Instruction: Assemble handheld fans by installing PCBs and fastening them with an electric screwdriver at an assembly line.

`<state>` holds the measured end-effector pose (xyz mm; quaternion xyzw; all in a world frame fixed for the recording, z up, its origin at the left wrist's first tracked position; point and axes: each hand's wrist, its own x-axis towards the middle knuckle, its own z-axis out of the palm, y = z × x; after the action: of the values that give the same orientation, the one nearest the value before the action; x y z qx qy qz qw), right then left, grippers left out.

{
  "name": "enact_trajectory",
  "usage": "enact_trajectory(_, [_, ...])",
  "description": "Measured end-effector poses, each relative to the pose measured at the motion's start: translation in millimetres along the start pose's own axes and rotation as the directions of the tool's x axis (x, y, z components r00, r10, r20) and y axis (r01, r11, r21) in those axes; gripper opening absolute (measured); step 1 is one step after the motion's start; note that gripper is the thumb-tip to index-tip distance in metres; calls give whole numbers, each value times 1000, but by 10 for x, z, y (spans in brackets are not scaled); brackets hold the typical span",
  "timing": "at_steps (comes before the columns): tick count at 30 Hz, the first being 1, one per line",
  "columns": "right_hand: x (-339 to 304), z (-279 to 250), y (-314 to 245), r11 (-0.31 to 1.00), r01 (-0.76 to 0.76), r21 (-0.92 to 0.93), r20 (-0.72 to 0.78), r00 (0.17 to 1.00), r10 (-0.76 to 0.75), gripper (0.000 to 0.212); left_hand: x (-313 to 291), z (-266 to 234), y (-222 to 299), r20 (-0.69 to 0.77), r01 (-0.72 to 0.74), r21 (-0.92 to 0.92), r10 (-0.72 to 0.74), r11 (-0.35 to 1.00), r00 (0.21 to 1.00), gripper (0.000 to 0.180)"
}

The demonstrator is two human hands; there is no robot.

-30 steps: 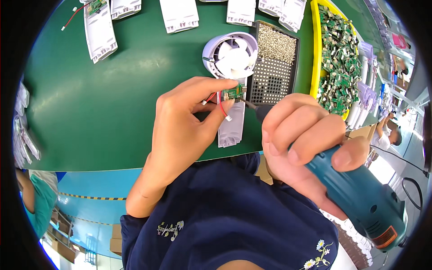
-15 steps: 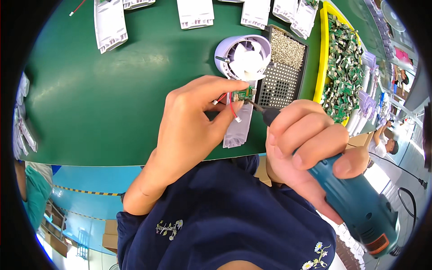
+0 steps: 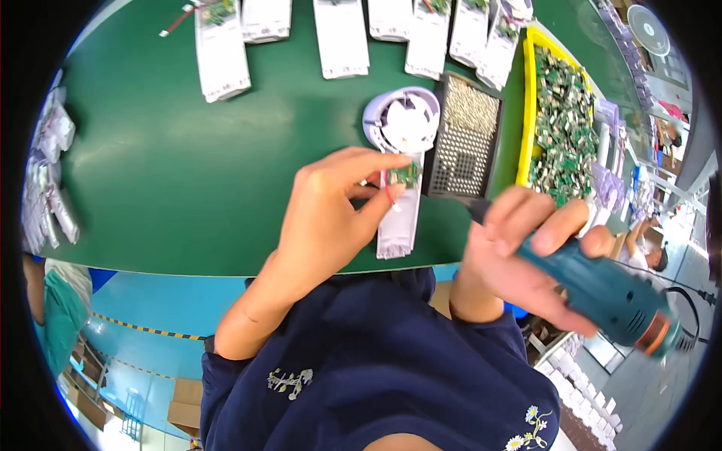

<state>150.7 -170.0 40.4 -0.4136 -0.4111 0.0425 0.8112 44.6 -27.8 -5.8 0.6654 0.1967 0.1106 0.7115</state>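
Note:
My left hand [image 3: 327, 207] pinches a small green circuit board [image 3: 407, 175] between thumb and index finger. Thin red wire comes off the board beside my fingertips. The board is at the upper end of the pale lilac handle shell [image 3: 397, 225] of a small fan, just below its round head [image 3: 410, 124] with white blades. Around a teal electric screwdriver [image 3: 617, 293], my right hand [image 3: 526, 248] is closed, slightly blurred. Its black nose points left, apart from the board, near the lower end of a black screw tray [image 3: 444, 183]. Whether a screw is on the bit cannot be made out.
Small metal screws [image 3: 472, 109] fill the tray's far part. Right of it stands a yellow bin [image 3: 529, 113] heaped with circuit boards. Several white shells [image 3: 342, 45] lie along the far side, and wrapped parts [image 3: 49, 195] at the left. Co-workers sit at both sides.
My right hand has drawn the screwdriver to the right, its tip off the circuit board. My left hand keeps its pinch on the board. The whole view has shifted a little.

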Motion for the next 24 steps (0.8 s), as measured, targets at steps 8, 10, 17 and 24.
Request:
enact_trajectory(8, [-607,78,-169,478,-872,-105,-549,451,703,50,-166,-138,8,69,-51,-193,66,980,995,32])
enact_trajectory(10, [-788,-6,-78,482,-870,-103,-588,444,676,48,-152,-116,-46,108,-97,-234,125,967,986,30])
enact_trajectory(17, [-807,-84,-92,159,-974,-160,-638,225,736,40,-358,-54,-96,40,-168,-247,184,954,982,32])
enact_trajectory(24, [-650,290,-129,371,-928,-28,-553,324,768,29,-342,-180,-22,28,-161,-66,164,985,986,33])
